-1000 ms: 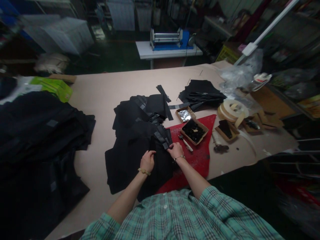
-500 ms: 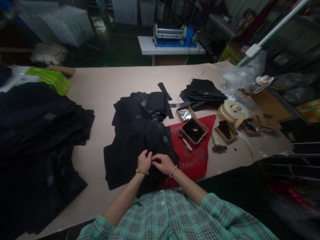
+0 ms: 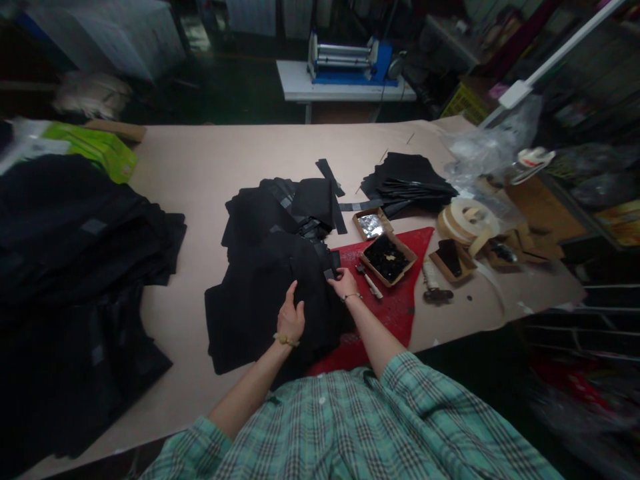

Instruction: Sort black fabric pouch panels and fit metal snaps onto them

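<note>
a black strip is being pinched by r hand fingers at r side of black panels, l hand fingers being held wide, so slippage is poss. being risked b/c of one-handed grip.

workshop interior — shown by a broad worktable with stacked black pieces, a pale tape roll and open boxes of small parts; behind it — a blue roller machine.

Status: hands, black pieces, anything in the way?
Left hand open over black pieces. Right hand at dark strip, grip unclear. White-handled tool beside right hand, not blocking.
</note>
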`<state>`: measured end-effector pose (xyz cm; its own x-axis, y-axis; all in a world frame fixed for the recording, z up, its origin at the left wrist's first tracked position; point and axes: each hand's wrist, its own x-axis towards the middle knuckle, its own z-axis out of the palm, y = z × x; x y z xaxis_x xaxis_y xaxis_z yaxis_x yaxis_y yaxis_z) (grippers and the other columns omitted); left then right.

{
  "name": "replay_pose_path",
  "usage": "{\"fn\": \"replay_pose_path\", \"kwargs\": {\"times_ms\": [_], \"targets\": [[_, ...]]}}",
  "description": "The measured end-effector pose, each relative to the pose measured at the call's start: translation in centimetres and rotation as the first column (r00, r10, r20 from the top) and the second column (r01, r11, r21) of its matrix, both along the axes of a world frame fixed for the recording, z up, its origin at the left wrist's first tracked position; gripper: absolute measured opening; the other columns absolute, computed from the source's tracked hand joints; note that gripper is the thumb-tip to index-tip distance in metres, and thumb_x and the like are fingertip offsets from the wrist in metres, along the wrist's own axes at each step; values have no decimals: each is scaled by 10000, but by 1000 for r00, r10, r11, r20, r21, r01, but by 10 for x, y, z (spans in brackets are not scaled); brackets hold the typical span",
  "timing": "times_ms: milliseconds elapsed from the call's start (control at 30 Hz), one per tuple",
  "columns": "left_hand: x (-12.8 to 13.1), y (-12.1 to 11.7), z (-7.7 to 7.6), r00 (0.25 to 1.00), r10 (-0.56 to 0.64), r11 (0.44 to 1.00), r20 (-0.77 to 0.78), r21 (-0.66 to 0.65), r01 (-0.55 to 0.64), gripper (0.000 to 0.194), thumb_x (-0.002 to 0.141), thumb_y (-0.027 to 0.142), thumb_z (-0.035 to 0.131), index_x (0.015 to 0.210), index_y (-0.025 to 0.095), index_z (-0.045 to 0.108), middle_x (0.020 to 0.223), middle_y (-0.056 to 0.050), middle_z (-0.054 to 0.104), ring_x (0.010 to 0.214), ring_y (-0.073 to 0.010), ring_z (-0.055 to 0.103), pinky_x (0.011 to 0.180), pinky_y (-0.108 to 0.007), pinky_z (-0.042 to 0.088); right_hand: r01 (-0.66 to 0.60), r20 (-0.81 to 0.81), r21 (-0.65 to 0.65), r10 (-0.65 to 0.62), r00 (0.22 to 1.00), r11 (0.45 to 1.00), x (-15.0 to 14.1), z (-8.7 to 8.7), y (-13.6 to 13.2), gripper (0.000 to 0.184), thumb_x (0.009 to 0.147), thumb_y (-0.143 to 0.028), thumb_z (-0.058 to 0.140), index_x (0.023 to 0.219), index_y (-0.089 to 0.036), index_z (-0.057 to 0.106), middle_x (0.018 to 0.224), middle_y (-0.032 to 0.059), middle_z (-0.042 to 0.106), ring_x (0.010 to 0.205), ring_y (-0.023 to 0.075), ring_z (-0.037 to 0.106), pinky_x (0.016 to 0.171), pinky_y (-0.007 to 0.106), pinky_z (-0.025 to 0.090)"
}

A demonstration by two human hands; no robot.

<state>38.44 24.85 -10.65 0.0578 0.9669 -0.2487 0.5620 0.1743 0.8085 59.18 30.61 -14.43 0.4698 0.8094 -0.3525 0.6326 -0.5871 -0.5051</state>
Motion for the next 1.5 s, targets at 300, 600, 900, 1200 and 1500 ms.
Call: {"fn": "replay_pose_path", "kwargs": {"times_ms": [300, 600, 900, 1200, 1500], "targets": [[-2, 4, -8, 997, -50, 996, 63, 73, 46, 534, 920, 192, 448, 1454, 210, 437, 1406, -83, 558, 1256, -224, 561, 1085, -378, 437, 9, -89, -3, -9, 996, 1000, 4, -11, 12, 517, 662, -204, 771, 1150, -153, 608, 1020, 66, 688, 915, 162, 659, 832, 266, 496], [-6, 10, -12, 995, -89, 996, 44, -2, 90, 284, 927, 218, 450, 1042, 224, 709, 1095, -58, 695, 1176, -215, 589, 1047, -384, 445, -106, 24, 168, 104, 994, 980, -12, 30, -4, 182, 784, -256, 661, 956, -197, 659, 966, 35, 694, 912, 183, 643, 864, 301, 489], [-12, 11, -5, 986, 136, 985, 101, -124, -123, 346, 877, 475, 514, 780, 164, 628, 739, -14, 639, 702, -153, 590, 684, -262, 463, -437, -339, 314, 530, 777, 843, -70, 53, -60, 306, 814, -143, 551, 1080, -210, 686, 1046, 36, 713, 959, 168, 665, 903, 291, 516], [-122, 60, 65, 958, 95, 995, -270, 30, -91, 402, 822, 308, 562, 1208, 193, 547, 1027, -80, 687, 906, -230, 654, 835, -351, 521, -50, 86, -11, 51, 995, 999, -7, 18, -19, 538, 736, -313, 746, 1236, -188, 592, 1154, 114, 641, 1065, 227, 623, 931, 340, 474], [-124, 46, 154, 673, -53, 963, -737, 140, 230, 818, 856, 177, 427, 1582, 233, 55, 1161, -142, 599, 855, -259, 663, 761, -378, 551, -30, 72, -111, 38, 997, 993, 0, 12, -9, 464, 676, -364, 804, 1083, -192, 662, 1123, 108, 645, 1000, 229, 651, 847, 319, 496]]}}
